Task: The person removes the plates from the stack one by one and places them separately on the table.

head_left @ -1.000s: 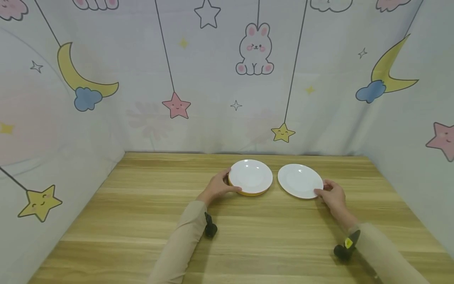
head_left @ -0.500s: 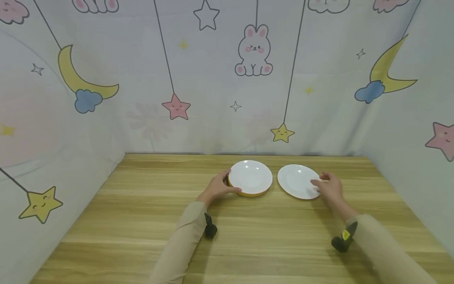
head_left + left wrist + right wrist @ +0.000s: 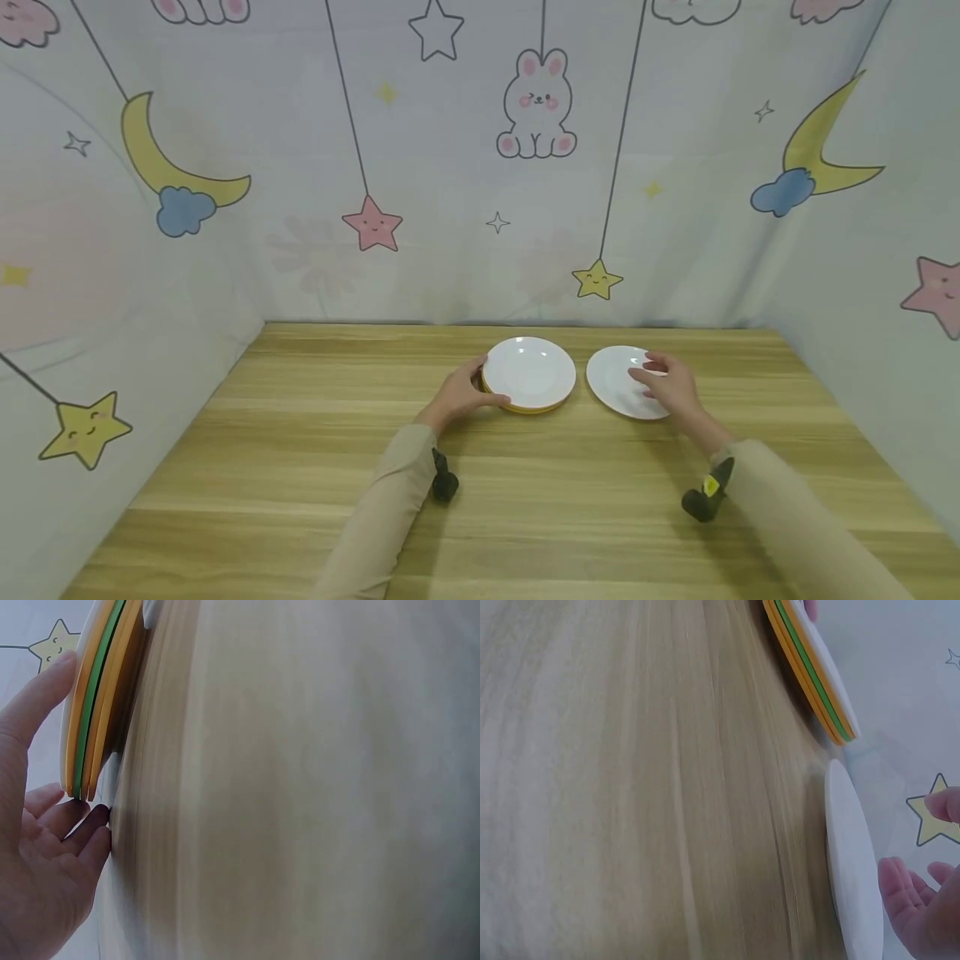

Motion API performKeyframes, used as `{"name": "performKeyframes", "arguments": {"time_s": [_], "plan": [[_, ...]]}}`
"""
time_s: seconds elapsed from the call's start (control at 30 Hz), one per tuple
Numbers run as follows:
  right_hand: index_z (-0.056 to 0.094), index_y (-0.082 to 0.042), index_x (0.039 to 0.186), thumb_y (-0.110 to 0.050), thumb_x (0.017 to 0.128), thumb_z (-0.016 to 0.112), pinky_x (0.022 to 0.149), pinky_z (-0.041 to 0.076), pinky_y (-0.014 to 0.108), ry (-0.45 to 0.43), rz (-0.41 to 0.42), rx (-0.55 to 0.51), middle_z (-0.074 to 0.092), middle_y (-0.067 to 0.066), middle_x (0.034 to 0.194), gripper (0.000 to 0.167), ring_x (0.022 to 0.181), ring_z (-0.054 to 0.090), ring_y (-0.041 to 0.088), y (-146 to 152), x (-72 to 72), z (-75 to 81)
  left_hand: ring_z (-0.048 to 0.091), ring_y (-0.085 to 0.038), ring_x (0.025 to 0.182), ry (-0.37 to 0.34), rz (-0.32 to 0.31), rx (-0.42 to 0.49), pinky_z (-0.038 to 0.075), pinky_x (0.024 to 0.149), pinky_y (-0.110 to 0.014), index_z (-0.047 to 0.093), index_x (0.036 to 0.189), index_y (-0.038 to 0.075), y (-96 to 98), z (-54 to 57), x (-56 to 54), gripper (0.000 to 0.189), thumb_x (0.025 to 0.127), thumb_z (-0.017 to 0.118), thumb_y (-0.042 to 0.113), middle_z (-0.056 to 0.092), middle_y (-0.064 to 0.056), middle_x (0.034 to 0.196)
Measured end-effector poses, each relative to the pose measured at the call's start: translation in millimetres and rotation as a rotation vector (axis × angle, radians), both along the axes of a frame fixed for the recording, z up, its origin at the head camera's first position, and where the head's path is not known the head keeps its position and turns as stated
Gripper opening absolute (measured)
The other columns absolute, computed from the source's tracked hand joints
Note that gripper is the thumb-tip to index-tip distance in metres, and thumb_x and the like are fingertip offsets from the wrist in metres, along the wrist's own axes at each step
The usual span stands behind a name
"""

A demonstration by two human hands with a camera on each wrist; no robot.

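Note:
A stack of plates (image 3: 529, 372), white on top, lies toward the back of the wooden table. My left hand (image 3: 457, 396) grips its left rim, thumb at the front and fingers round the far side. Seen edge-on in the left wrist view, the stack (image 3: 96, 697) has orange and green layers beneath the white plate. Just right of it lies a single white plate (image 3: 617, 385). My right hand (image 3: 672, 390) hovers over that plate's right side, holding nothing, its fingers loosely bent. The right wrist view shows this hand (image 3: 926, 907) apart from the plate's face.
The wooden table (image 3: 525, 517) extends in front of the plates and to both sides. A printed fabric backdrop (image 3: 450, 150) rises directly behind the table's back edge and along both sides. Each sleeve carries a small black camera, such as the right one (image 3: 705, 498).
My right hand has let go of the single white plate's right rim and moved left over it. The left hand and both sets of plates have stayed in place.

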State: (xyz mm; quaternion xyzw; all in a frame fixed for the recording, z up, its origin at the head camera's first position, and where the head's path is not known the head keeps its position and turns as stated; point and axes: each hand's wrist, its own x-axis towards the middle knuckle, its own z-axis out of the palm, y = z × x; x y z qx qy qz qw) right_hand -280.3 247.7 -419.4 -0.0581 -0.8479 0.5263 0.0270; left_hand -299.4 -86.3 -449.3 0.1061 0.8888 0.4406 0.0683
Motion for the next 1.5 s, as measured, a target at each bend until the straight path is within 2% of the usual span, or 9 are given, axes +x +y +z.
{"name": "performKeyframes", "arguments": {"time_s": [0.1, 0.3, 0.4, 0.53, 0.8, 0.93, 1.2, 1.37, 1.5], "plan": [[0.038, 0.009, 0.131, -0.024, 0.086, 0.062, 0.068, 0.054, 0.020, -0.003, 0.040, 0.008, 0.047, 0.028, 0.123, 0.061, 0.099, 0.053, 0.026, -6.4, -1.3, 1.3, 0.025, -0.025, 0.134, -0.001, 0.000, -0.005, 0.026, 0.109, -0.036, 0.027, 0.142, 0.005, -0.3, 0.1, 0.0, 0.098, 0.067, 0.078, 0.042, 0.029, -0.012, 0.145], [0.041, 0.010, 0.129, -0.027, 0.087, 0.061, 0.070, 0.055, 0.026, 0.008, 0.118, 0.018, 0.051, 0.027, 0.118, 0.059, 0.081, 0.056, 0.011, -20.7, -5.4, 3.3, 0.025, -0.025, 0.134, 0.002, 0.000, -0.003, 0.026, 0.109, -0.036, 0.027, 0.142, 0.005, -0.4, 0.4, 0.2, 0.099, 0.066, 0.078, 0.043, 0.030, -0.012, 0.145], [0.042, 0.009, 0.129, -0.027, 0.086, 0.061, 0.069, 0.055, 0.026, 0.003, 0.142, 0.017, 0.050, 0.026, 0.118, 0.059, 0.082, 0.058, 0.015, -27.2, -7.9, 3.0, 0.026, -0.025, 0.134, 0.006, -0.002, -0.008, 0.026, 0.109, -0.035, 0.028, 0.142, 0.005, -0.4, 0.4, 0.5, 0.099, 0.066, 0.078, 0.043, 0.030, -0.011, 0.145], [0.041, 0.008, 0.130, -0.026, 0.087, 0.060, 0.070, 0.055, 0.026, -0.015, 0.171, 0.011, 0.049, 0.026, 0.119, 0.058, 0.093, 0.057, 0.026, -35.7, -9.9, 1.1, 0.025, -0.025, 0.134, 0.007, -0.002, -0.010, 0.026, 0.109, -0.035, 0.028, 0.142, 0.005, -0.1, 0.5, 0.9, 0.098, 0.067, 0.078, 0.042, 0.029, -0.011, 0.145], [0.040, 0.009, 0.129, -0.018, 0.086, 0.061, 0.070, 0.055, 0.026, -0.027, 0.197, -0.007, 0.050, 0.026, 0.119, 0.055, 0.100, 0.055, 0.029, -52.0, -15.7, -3.6, 0.026, -0.025, 0.134, 0.017, -0.005, -0.012, 0.027, 0.109, -0.035, 0.028, 0.142, 0.005, 0.8, 1.1, 1.2, 0.098, 0.067, 0.078, 0.042, 0.030, -0.011, 0.145], [0.040, 0.009, 0.130, -0.019, 0.085, 0.063, 0.072, 0.055, 0.027, -0.042, 0.205, 0.002, 0.049, 0.025, 0.122, 0.057, 0.105, 0.053, 0.032, -58.5, -18.5, -5.6, 0.026, -0.025, 0.134, 0.010, -0.004, 0.001, 0.026, 0.109, -0.035, 0.027, 0.142, 0.005, 1.1, 1.3, 1.1, 0.098, 0.067, 0.078, 0.042, 0.029, -0.011, 0.145], [0.043, 0.007, 0.128, -0.021, 0.082, 0.066, 0.072, 0.055, 0.034, -0.049, 0.214, 0.040, 0.050, 0.024, 0.119, 0.059, 0.091, 0.057, 0.027, -73.0, -16.1, -6.6, 0.026, -0.025, 0.134, 0.008, -0.002, 0.004, 0.026, 0.109, -0.035, 0.028, 0.142, 0.004, 0.2, 1.9, 1.9, 0.097, 0.067, 0.078, 0.041, 0.030, -0.011, 0.145], [0.046, 0.007, 0.126, -0.017, 0.080, 0.069, 0.066, 0.055, 0.027, -0.064, 0.210, 0.045, 0.050, 0.023, 0.119, 0.057, 0.091, 0.056, 0.023, -79.6, -17.5, -10.0, 0.026, -0.025, 0.134, 0.014, -0.013, 0.008, 0.026, 0.109, -0.034, 0.028, 0.142, 0.004, -0.2, 1.4, 1.1, 0.098, 0.067, 0.078, 0.042, 0.030, -0.012, 0.145], [0.049, 0.006, 0.123, -0.016, 0.079, 0.070, 0.061, 0.053, 0.024, -0.060, 0.193, 0.088, 0.052, 0.022, 0.117, 0.053, 0.083, 0.057, 0.021, -83.9, -19.3, -10.4, 0.025, -0.024, 0.134, 0.007, -0.011, 0.011, 0.026, 0.109, -0.033, 0.028, 0.142, 0.005, -0.4, 2.1, 1.4, 0.098, 0.067, 0.079, 0.041, 0.030, -0.011, 0.145]]}}
